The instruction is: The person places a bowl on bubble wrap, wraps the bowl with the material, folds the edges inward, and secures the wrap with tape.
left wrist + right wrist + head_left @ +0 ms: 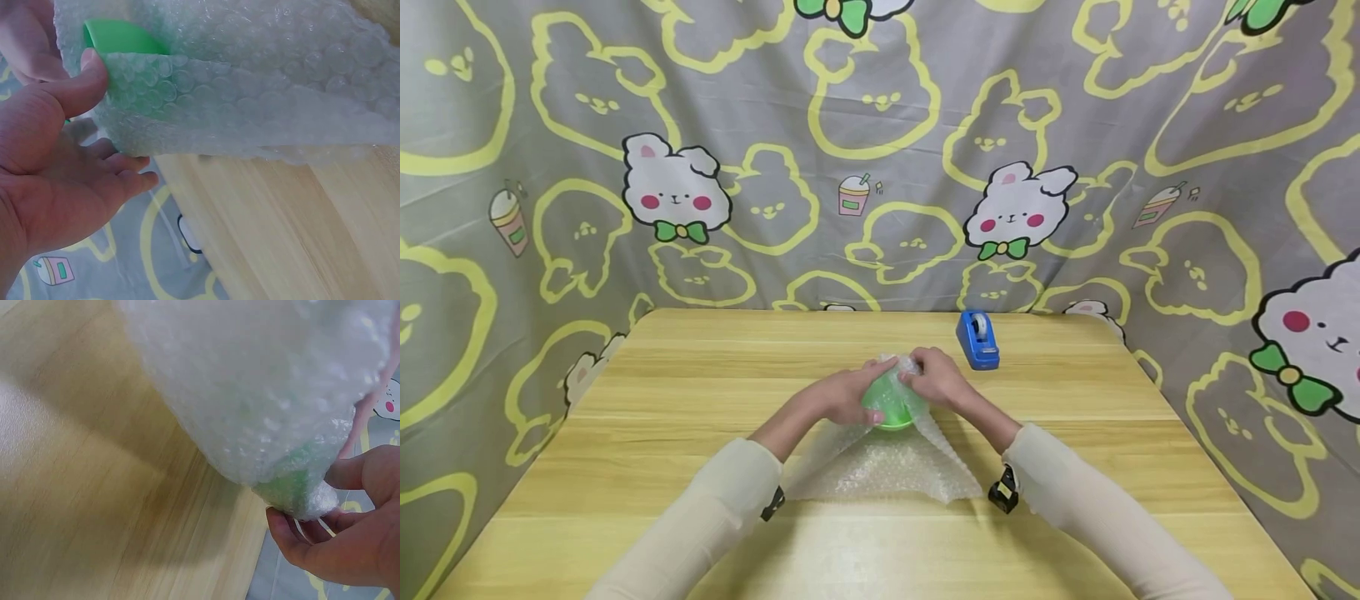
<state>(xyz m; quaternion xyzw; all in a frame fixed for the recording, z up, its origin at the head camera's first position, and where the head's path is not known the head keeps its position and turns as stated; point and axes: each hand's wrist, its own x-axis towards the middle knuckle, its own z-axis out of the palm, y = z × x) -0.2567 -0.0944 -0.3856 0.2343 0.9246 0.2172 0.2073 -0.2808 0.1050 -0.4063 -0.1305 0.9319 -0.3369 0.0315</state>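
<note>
A green bowl (pixel 892 414) is partly wrapped in clear bubble wrap (pixel 887 473) near the middle of the table. My left hand (pixel 848 395) grips the bowl from its left side, thumb at the bare green rim and fingers behind the wrap, as the left wrist view shows. At the far right side of the bundle, my right hand (pixel 938 379) pinches a gathered fold of the bubble wrap between thumb and fingers. A wide flap of wrap spreads toward me below the bowl. Most of the bowl shows only as green through the plastic.
A blue tape dispenser (pixel 977 342) with a roll in it stands behind my right hand, toward the table's back edge. The wooden table (pixel 647 433) meets a patterned grey curtain (pixel 760 117) at the back and sides.
</note>
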